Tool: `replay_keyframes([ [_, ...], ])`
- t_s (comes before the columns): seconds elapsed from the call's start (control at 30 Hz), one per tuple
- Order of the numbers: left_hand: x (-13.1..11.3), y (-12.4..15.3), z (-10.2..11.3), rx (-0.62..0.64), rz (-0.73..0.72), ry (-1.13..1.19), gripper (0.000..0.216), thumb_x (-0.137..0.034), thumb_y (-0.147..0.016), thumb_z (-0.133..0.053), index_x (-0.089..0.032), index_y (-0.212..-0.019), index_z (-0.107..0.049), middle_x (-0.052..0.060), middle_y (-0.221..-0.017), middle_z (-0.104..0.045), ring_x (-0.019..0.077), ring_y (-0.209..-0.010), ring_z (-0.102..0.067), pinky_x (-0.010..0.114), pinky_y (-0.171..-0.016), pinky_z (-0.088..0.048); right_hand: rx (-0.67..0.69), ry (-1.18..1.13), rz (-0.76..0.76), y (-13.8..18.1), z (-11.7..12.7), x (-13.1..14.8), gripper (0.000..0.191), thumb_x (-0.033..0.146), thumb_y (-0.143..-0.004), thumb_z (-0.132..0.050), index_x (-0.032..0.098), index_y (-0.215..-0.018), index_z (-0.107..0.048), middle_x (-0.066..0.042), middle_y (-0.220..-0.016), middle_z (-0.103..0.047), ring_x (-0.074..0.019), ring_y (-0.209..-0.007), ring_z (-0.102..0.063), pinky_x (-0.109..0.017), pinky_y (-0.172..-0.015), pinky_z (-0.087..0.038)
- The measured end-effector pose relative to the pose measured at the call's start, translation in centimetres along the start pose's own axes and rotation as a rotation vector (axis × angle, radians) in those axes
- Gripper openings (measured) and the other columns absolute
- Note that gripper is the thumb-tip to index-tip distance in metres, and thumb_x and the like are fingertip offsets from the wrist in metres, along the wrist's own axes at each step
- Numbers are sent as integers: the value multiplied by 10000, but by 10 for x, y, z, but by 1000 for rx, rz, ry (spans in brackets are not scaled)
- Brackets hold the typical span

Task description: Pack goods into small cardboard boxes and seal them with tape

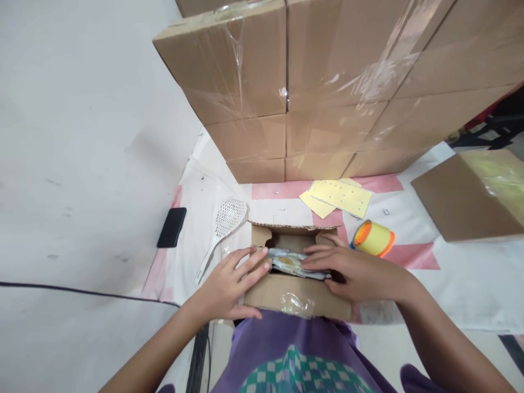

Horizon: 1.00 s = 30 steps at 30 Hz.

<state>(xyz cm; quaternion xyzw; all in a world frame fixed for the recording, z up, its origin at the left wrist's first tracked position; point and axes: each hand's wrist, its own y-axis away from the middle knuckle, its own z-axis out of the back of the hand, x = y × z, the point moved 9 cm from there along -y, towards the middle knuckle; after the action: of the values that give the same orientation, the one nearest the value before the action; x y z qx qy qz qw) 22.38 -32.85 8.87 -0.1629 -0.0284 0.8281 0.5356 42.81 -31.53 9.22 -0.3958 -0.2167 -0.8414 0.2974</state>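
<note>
An open cardboard box [298,297] lies close against my body, its flaps raised. In its opening are shiny plastic packets [291,262], pale with a yellowish patch; how many cannot be told. My left hand [241,281] is at the box's left side, fingers stretched and spread, the fingertips touching the packets' left end. From the right, my right hand [339,267] reaches over the box, its fingers on top of the packets' right end and its thumb below them near the front wall. The depth of the box is mostly hidden.
Behind stands a tall stack of taped cartons [286,131]. Around the box lie a white mesh scoop [229,218], a black phone [171,227], yellow paper sheets [341,196] and tape rolls [373,238]. Another carton [462,196] is at right; a cable [102,293] crosses at left.
</note>
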Motion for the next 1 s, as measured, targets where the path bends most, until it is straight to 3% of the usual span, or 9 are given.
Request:
replay_keyframes([
  [0.2, 4, 5, 6, -36, 12, 47, 920, -602, -858, -665, -218, -1586, -254, 178, -1426, -588, 379, -1328, -517, 560, -1117, -360, -445, -53, 112, 35, 40, 6, 354, 60, -855, -543, 292, -1057, -718, -34, -1057, -735, -254, -1145, -643, -462, -1003, -512],
  [0.33, 33, 6, 11, -247, 328, 175, 691, -276, -933, -618, -250, -1541, -291, 136, -1227, -671, 271, -1083, -658, 410, -881, -538, -815, 52, -67, 59, 48, -25, 308, 164, -906, -595, 285, -1189, -622, -85, -1225, -631, -286, -1204, -570, -491, -1003, -489],
  [0.47, 40, -8, 16, -341, 492, 63, 704, -219, -910, -616, -234, -1539, -302, 187, -1430, -510, 315, -1269, -541, 440, -927, -511, -708, -26, -75, 50, 30, -37, 580, 246, -965, -565, 302, -1508, -369, -103, -1423, -541, -284, -1403, -414, -522, -1121, -404],
  [0.57, 15, -31, 14, -218, 300, -100, 622, -160, -934, -564, -239, -1520, -372, 132, -1429, -579, 306, -1342, -492, 507, -1102, -331, -536, -21, -49, 41, 16, -32, 412, 254, -997, -520, 310, -1405, -538, -78, -1286, -648, -280, -1414, -404, -502, -1109, -422],
  [0.67, -4, -42, -1, -47, 176, -104, 533, -327, -967, -585, -240, -1478, -459, 82, -1381, -642, 288, -1266, -559, 482, -1110, -290, -563, 79, -57, 46, 17, -32, 331, 262, -992, -528, 303, -1301, -639, -79, -1294, -642, -300, -1385, -436, -525, -1097, -421],
  [0.73, -9, -45, -9, 3, 179, -128, 560, -438, -947, -614, -255, -1463, -496, 66, -1404, -627, 305, -1270, -551, 466, -1087, -313, -807, 127, -92, 67, 30, -40, 298, 275, -973, -555, 283, -1254, -654, -87, -1261, -646, -304, -1315, -503, -547, -1095, -410],
  [0.87, -8, -49, -22, 15, 253, -190, 525, -380, -949, -617, -250, -1451, -529, 63, -1364, -653, 305, -1244, -559, 445, -1037, -353, -1587, -4, -416, 155, 35, -96, 310, 344, -894, -665, 226, -1171, -592, -86, -1178, -619, -266, -1132, -609, -517, -1023, -475],
  [0.93, -5, -52, -25, -4, 281, -200, 484, -361, -948, -618, -253, -1417, -569, 70, -1381, -643, 314, -1234, -560, 457, -1037, -359, -1720, -264, -568, 177, 16, -138, 438, 389, -807, -757, 212, -1146, -542, -68, -1095, -634, -242, -1027, -652, -472, -953, -529],
  [1.0, -2, -54, -26, -30, 304, -209, 465, -358, -945, -622, -276, -1401, -585, 58, -1458, -587, 325, -1265, -540, 482, -1065, -343, -1614, -570, -620, 172, -2, -175, 511, 432, -723, -821, 208, -1085, -540, -49, -985, -672, -232, -916, -687, -429, -868, -572],
])
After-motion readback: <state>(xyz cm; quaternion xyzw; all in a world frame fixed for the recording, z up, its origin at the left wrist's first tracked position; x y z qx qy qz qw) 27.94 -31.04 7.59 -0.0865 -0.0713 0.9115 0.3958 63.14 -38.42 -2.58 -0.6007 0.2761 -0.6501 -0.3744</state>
